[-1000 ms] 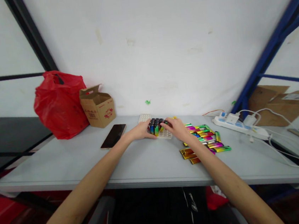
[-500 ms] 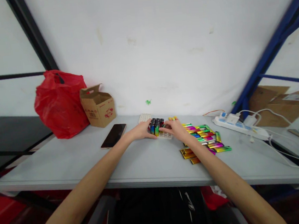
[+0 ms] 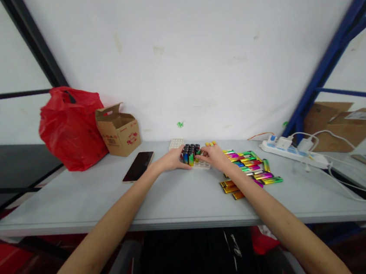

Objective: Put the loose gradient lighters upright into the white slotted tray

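A block of shiny coloured lighters with black tops stands upright in a white tray with rows of holes. My left hand is curled round the block's left side, its thumb along the front. My right hand is at the tray's right part, fingers pinched on what looks like a lighter beside the standing ones; the fingers hide most of it. To the right, under and beside my right forearm, many loose metallic lighters lie flat in gold, green, purple and red.
Behind my left hand lies another white holed tray. Left of it are a phone, an open cardboard box and a red plastic bag. At right are a white power strip with plugs and cables, and flattened cardboard.
The right fingers have shifted slightly at the tray, and the piece in them sits closer against the standing lighters. My left hand stays in place; the view has tilted slightly.
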